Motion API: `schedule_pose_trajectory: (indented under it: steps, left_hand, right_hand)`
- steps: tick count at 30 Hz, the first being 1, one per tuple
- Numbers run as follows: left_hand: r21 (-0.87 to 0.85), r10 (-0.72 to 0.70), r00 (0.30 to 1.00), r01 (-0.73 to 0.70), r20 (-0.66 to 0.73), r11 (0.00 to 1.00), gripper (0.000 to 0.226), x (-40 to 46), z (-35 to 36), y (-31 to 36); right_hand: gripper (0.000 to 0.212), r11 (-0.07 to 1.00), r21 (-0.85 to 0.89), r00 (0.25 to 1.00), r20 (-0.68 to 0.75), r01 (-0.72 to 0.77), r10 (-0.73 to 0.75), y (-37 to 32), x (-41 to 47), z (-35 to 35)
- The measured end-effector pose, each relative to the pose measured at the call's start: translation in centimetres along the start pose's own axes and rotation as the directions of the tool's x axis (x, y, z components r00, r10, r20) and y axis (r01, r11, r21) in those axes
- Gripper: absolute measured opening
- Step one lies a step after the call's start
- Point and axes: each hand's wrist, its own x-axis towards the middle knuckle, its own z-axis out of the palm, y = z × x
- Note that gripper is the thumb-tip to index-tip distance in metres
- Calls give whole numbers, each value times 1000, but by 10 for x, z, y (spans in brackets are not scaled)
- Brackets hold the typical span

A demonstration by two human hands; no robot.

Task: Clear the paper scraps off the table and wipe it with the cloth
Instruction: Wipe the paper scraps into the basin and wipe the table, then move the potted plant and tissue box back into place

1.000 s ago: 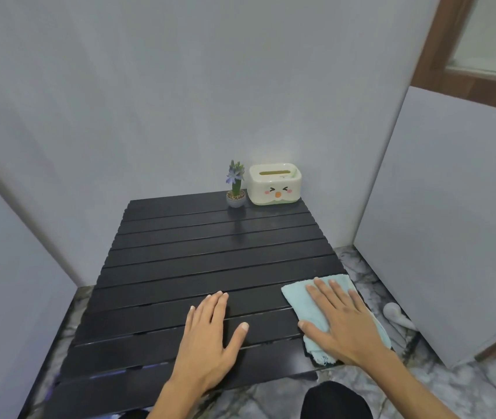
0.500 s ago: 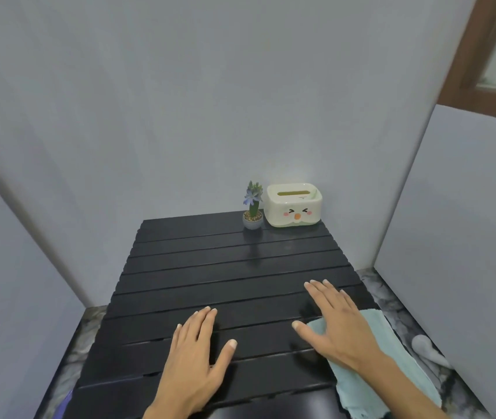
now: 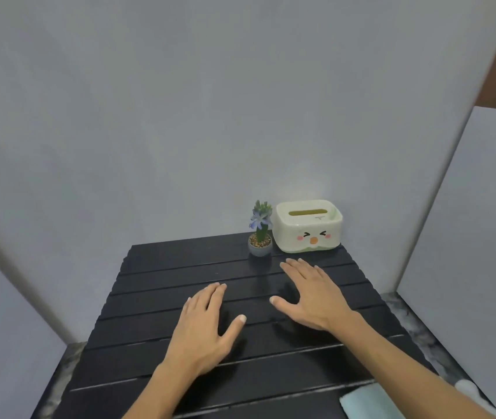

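Note:
My left hand (image 3: 202, 331) lies flat, fingers spread, on the black slatted table (image 3: 156, 291) near its middle. To its right, my right hand (image 3: 313, 294) also rests flat and open on the slats, fingers pointing toward the far right corner. Neither hand holds anything. The light blue cloth (image 3: 367, 403) lies at the table's near right edge, beside my right forearm and partly cut off by the frame. I see no paper scraps on the table.
A small potted plant with a purple flower (image 3: 260, 234) and a cream tissue box with a cartoon face (image 3: 308, 226) stand at the table's far right corner against the grey wall. Grey panels close in left and right. Marble floor shows around the table.
My right hand has left the cloth and moved forward to the table's middle. The left hand stays flat on the table. The view has tilted up, so the cloth now sits at the bottom edge.

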Motion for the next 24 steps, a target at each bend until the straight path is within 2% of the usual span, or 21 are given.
schedule_pose_trajectory:
  steps: [8,19,24]
  left_hand:
    - [16,17,1000,-17,0,1000,84,82,18,-1]
    - [-142,-14,1000,14,2,990,95,166,30,16]
    - [-224,-44,999,44,5,974,90,181,43,21]
  right_hand:
    - [87,1000,-29,999,37,9,-8,11,33,27]
    - [87,999,22,1000,-11,29,-29,18,36,41]
    - [88,999,27,999,-18,32,-31,19,37,42]
